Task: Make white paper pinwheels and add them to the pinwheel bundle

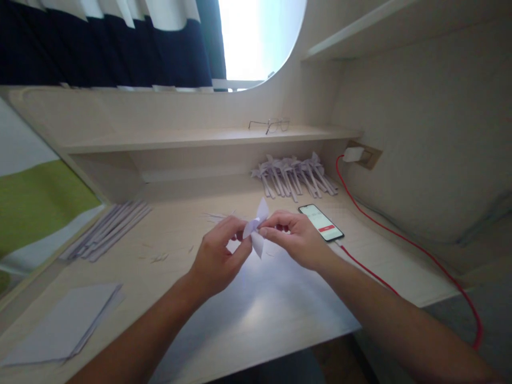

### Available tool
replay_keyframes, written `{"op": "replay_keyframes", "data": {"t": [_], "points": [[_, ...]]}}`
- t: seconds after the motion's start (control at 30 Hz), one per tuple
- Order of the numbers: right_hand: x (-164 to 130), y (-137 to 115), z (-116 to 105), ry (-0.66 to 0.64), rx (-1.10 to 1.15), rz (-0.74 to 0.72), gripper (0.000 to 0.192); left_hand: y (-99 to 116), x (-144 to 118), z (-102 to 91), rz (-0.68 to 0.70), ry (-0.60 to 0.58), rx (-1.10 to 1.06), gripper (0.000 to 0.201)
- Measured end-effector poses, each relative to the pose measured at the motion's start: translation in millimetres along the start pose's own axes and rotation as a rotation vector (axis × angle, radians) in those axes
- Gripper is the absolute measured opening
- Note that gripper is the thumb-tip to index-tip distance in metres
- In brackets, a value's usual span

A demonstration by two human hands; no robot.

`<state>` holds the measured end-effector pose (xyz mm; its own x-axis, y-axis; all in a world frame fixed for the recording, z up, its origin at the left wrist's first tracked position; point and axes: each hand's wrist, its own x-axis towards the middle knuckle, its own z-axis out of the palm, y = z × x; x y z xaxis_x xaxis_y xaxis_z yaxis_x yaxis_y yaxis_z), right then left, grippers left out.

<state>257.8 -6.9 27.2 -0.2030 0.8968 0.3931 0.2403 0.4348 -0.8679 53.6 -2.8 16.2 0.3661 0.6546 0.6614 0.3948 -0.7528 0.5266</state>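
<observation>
— Two hands: what's being held?
— Folded paper piece (256, 230) is being pinched above desk (256, 314) centre, betw. left hand (218, 261) & right hand (294, 237).
— Fingers?
— Fingertips (267, 230) are being pressed together on paper, both sides; rest curled, not spread.

No legible text anywhere, phone (320, 222) screen too blurred.
</observation>
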Motion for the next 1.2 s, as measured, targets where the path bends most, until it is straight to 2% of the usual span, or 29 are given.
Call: {"op": "replay_keyframes", "data": {"t": [0.17, 0.3, 0.4, 0.5, 0.6, 0.67, 0.77, 0.87, 1.03, 1.2], "points": [[8.4, 22.9, -9.5, -0.112, 0.227, 0.178, 0.026, -0.1, 15.9, 12.5, -0.028, 0.06, -0.05, 0.009], [8.2, 34.3, -13.5, -0.145, 0.365, 0.182, 0.042, 0.5, 26.7, 18.0, -0.061, 0.059, -0.158, 0.01], [4.6, 40.1, -13.7, -0.156, 0.301, 0.165, 0.046, -3.6, 29.6, 19.0, -0.12, 0.033, -0.27, 0.006], [12.3, 50.7, -18.8, -0.144, 0.063, 0.2, 0.043, -12.2, 29.3, 17.1, -0.158, 0.013, -0.345, 0.006], [44.8, 71.4, -44.8, -0.043, -0.242, 0.301, 0.029, -22.5, 26.0, 11.1, -0.171, 0.026, -0.297, 0.005], [76.5, 90.3, -75.6, 0.113, -0.4, 0.373, 0.023, -29.4, 20.9, 5.0, -0.168, 0.043, -0.214, 0.006], [120.7, 120.4, -124.8, 0.312, -0.609, 0.512, 0.035, -39.6, 7.7, -5.2, -0.151, 0.029, -0.058, 0.007], [147.1, 145.7, -155.2, 0.43, -0.747, 0.633, 0.037, -49.8, -7.6, -14.7, -0.109, 0.021, 0.042, 0.005], [164.6, 165.6, -166.2, 0.503, -0.843, 0.775, 0.034, -60.0, -18.1, -28.9, -0.106, 0.05, 0.124, 0.005], [162.7, 149.7, -162.3, 0.492, -0.811, 0.744, 0.036, -59.5, -14.0, -44.1, -0.086, 0.096, 0.132, 0.009]]}}
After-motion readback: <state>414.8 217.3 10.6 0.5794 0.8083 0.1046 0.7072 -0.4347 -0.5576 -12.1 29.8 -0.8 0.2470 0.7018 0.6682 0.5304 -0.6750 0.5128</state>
